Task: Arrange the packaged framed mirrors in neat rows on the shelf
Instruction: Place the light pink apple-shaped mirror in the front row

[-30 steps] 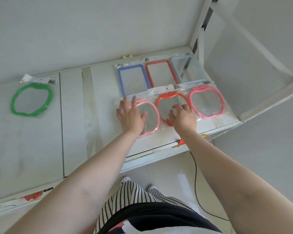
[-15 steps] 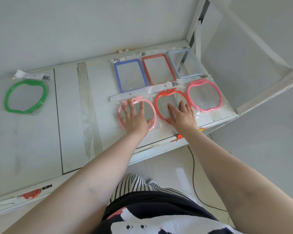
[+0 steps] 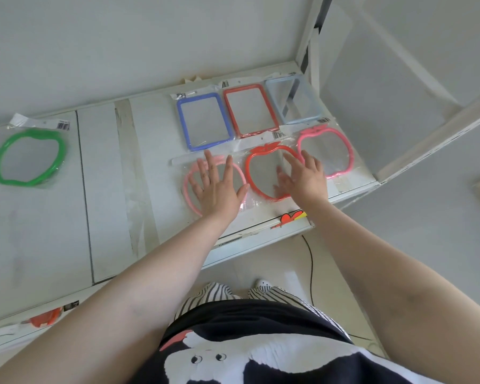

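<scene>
The left hand [image 3: 215, 185] is pressed flat, fingers spread, on the pale pink apple-shaped mirror [image 3: 190, 187]; the right hand [image 3: 302, 177] is laid likewise on the red apple-shaped mirror [image 3: 254, 176], near the shelf [image 3: 106, 189] front edge. The light, slippery, fragile packs are probably best gripped by their frames.

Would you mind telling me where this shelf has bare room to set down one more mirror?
The widest bare stretch lies between the green mirror and the pale pink mirror, left of the blue frame. The right end is crowded: two rows of three, with both hands flat on the front row.
</scene>
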{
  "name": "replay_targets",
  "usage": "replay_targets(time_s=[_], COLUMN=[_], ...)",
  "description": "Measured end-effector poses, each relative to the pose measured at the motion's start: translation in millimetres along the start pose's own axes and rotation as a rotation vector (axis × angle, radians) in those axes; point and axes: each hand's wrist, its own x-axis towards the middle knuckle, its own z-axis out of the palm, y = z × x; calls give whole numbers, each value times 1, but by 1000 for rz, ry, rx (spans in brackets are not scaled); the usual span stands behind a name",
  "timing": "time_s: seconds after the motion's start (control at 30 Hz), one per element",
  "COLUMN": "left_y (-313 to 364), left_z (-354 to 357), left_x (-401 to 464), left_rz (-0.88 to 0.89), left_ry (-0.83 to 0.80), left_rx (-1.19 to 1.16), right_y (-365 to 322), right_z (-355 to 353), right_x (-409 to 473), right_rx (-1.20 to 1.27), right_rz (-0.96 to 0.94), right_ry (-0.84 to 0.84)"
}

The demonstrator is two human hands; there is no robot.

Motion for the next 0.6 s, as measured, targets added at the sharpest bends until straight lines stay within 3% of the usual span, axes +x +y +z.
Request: replay_targets(time_s=[0.13, 0.3, 0.6], left_y=[32, 54, 59], left_z=[2, 19, 19], left_x=[11, 11, 8], left_rz=[20, -76, -91], left_ry=[-47, -154, -127], left_rx=[-29, -75, -31], right_y=[35, 66, 70], right_z=[-18, -21, -19], right_x=[28, 43, 31], right_rx=[-12, -62, -121], right_rz=[139, 107, 108], right_ry=[-125, -291, -332])
